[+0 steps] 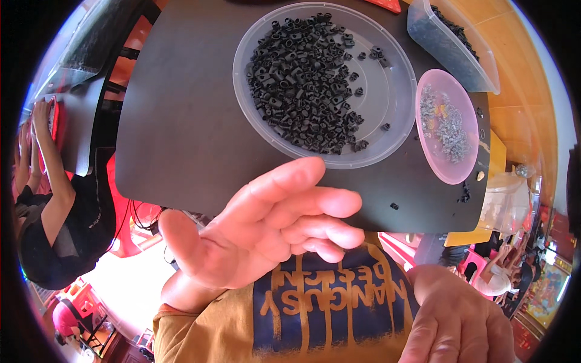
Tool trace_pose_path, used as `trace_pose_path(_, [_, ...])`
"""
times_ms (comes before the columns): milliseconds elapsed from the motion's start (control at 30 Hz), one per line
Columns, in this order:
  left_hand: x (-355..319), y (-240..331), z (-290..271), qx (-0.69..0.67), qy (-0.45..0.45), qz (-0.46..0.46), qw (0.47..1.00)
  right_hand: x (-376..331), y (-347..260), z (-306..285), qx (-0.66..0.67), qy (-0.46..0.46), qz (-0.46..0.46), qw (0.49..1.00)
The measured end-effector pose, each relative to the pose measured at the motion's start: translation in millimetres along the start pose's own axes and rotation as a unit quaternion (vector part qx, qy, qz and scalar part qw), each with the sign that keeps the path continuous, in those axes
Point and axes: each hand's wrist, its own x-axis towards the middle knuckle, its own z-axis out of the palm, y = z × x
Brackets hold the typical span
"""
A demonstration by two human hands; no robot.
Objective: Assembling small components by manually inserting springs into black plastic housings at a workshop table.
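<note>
I have the black parts [302,78] heaped in a clear tray [380,115] near the top of my view, piled thickest toward the tray's 9 o'clock, with stragglers at 3. Taking the tray as my dial, the left hand [266,224] is at 7, palm up, released, its fingers loosely spread; the index fingertip overlaps the rim from where I watch, and I cannot tell whether they touch. The right hand [465,323] is down at 5, back toward me, fingertips out of view, so I cannot tell whether it grips anything. A pink bowl [446,176] of clear bits [452,134] stands between 3 and 4, just beside the tray; a tub [480,77] of dark pieces is between 2 and 3, on the table [181,121]. At 8, well apart, I see a co-worker [85,218] in black.
</note>
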Motion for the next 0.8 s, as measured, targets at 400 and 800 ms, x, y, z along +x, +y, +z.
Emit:
trace_pose_path(400, [4.4,-2.8,-2.7,0.186,0.039,0.079,0.979,-12.2,5.1,-12.3,0.040,0.034,-0.021,0.998])
trace_pose_path(800, [9.7,13.6,-24.7,0.696,0.178,0.132,0.683,-7.6,69.8,-86.8,-0.209,-0.027,0.337,0.918])
